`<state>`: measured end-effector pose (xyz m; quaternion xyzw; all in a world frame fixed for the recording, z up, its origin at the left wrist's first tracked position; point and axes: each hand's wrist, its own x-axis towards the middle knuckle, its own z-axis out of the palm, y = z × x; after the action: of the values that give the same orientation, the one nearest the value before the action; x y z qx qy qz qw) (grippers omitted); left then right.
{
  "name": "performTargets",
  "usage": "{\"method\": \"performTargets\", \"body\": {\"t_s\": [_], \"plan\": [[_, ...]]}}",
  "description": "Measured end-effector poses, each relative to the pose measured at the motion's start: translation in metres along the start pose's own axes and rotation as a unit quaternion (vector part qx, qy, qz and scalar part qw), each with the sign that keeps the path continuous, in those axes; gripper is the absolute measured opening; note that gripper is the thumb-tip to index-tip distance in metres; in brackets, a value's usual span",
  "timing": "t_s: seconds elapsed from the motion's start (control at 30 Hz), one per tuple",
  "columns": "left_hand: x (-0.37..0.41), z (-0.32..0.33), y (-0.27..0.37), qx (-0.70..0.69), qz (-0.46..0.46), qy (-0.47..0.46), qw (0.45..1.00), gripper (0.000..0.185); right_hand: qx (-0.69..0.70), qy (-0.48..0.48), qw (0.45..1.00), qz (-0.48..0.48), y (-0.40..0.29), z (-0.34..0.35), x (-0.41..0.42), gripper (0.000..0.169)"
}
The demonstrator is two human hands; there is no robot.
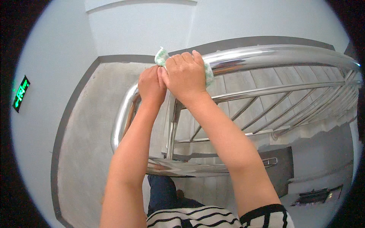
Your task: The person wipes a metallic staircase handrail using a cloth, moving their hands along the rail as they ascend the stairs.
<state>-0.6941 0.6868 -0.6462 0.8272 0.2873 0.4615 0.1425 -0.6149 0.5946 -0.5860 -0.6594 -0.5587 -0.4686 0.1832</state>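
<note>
My right hand (185, 77) presses a white and green cloth (209, 75) around the thick polished metal handrail (262, 58). The cloth sticks out on both sides of that hand, with one crumpled corner standing up at its left. Directly beside it, touching its thumb, my left hand (152, 85) is closed over the rail near the bend. Its fingertips are hidden, and I cannot tell if cloth lies under them. From there the rail curves round at the left and returns below my forearms.
Thin metal balusters (251, 114) and a middle rail (273, 89) run along tiled stairs (251, 79) at the right. A grey landing floor (85, 128) with dark skirting lies left. A lit green exit sign (21, 94) hangs on the pale wall (57, 57).
</note>
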Motion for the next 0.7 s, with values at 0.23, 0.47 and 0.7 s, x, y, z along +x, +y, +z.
{"method": "performTargets", "body": {"t_s": [0.23,0.47,0.7], "plan": [[-0.001,0.004,-0.008,-0.084,0.041,0.061,0.994,0.033,-0.184,0.040,0.982,-0.002,0.144,-0.085,0.000,0.024],[0.001,0.008,-0.004,-0.100,0.056,0.071,0.991,0.039,-0.315,0.018,0.938,0.145,0.270,-0.169,0.008,0.028],[-0.005,0.003,0.000,-0.085,0.091,0.063,0.990,0.037,-0.197,0.071,0.978,0.020,0.112,-0.066,-0.006,0.021]]}}
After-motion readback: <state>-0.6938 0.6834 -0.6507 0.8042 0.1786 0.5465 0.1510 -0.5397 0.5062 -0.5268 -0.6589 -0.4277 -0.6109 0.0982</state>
